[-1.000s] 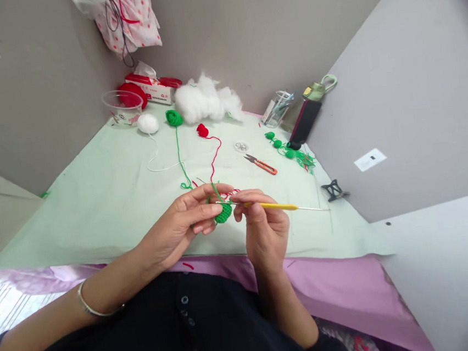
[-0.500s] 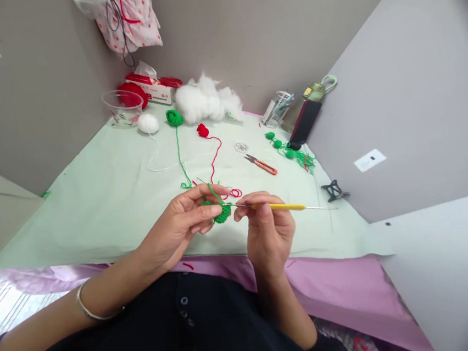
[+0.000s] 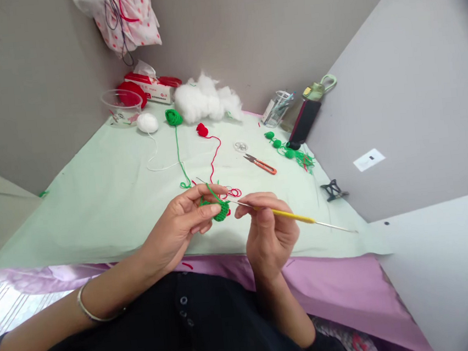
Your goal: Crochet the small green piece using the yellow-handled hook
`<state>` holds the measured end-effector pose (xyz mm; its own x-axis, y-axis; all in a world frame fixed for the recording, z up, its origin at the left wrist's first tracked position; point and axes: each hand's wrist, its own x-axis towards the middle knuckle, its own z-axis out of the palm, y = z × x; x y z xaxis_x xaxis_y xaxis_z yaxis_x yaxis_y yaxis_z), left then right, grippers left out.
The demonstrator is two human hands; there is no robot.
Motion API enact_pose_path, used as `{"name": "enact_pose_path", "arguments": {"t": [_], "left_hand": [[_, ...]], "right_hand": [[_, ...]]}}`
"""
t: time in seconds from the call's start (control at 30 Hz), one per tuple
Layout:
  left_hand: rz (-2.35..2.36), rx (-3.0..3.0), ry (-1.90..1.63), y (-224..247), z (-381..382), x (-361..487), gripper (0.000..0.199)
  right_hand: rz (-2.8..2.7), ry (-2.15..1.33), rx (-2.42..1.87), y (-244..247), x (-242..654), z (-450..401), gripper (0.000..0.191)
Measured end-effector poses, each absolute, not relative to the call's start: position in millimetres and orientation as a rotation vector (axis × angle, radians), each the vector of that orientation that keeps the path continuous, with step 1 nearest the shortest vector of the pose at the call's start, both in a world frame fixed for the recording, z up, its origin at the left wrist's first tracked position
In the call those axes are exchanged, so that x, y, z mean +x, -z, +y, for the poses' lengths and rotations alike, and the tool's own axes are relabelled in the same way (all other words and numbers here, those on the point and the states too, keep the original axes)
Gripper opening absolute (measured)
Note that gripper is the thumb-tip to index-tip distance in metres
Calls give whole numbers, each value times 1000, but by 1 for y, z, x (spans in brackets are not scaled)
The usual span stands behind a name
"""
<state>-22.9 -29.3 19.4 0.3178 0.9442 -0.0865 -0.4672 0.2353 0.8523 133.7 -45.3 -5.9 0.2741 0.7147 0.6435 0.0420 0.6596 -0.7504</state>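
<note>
Near the table's front, my left hand (image 3: pixel 184 219) pinches a small green crocheted piece (image 3: pixel 221 212), with green yarn running over its index finger. A bit of red shows at the piece's right edge. To the right, my right hand (image 3: pixel 269 235) grips a crochet hook (image 3: pixel 293 215) by its yellow handle. The hook's thin metal tip reaches left to the upper edge of the green piece; whether it is inside a stitch is too small to tell. Its other metal end points right and slightly down. Behind my left hand, loops of red yarn (image 3: pixel 232 193) lie on the cloth.
Orange-handled snips (image 3: pixel 261 164) lie behind my right hand. Farther back are a green yarn ball (image 3: pixel 174 117), white yarn ball (image 3: pixel 147 123), red yarn (image 3: pixel 202 130) and white stuffing (image 3: pixel 202 100). Green crocheted pieces (image 3: pixel 289 153), a phone (image 3: pixel 305 121) and a black stand (image 3: pixel 333 189) are right.
The hook has tilted, its right end now lower and farther right. My right hand has turned slightly with it, while my left hand has stayed nearly still.
</note>
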Motion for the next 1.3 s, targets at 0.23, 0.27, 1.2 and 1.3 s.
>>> {"name": "enact_pose_path", "arguments": {"t": [0.23, 0.27, 1.2, 1.3], "left_hand": [[689, 825, -1060, -20, -30, -22, 17], [686, 820, -1055, -20, -30, -22, 15], [717, 939, -1043, -24, -29, -24, 47], [732, 965, -1063, -21, -29, -25, 41]], "right_hand": [[-1110, -568, -774, 5, 135, -44, 19], [-1110, -572, -776, 5, 135, -44, 19], [-1005, -896, -740, 5, 133, -40, 19], [-1018, -926, -709, 3, 135, -39, 20]]}}
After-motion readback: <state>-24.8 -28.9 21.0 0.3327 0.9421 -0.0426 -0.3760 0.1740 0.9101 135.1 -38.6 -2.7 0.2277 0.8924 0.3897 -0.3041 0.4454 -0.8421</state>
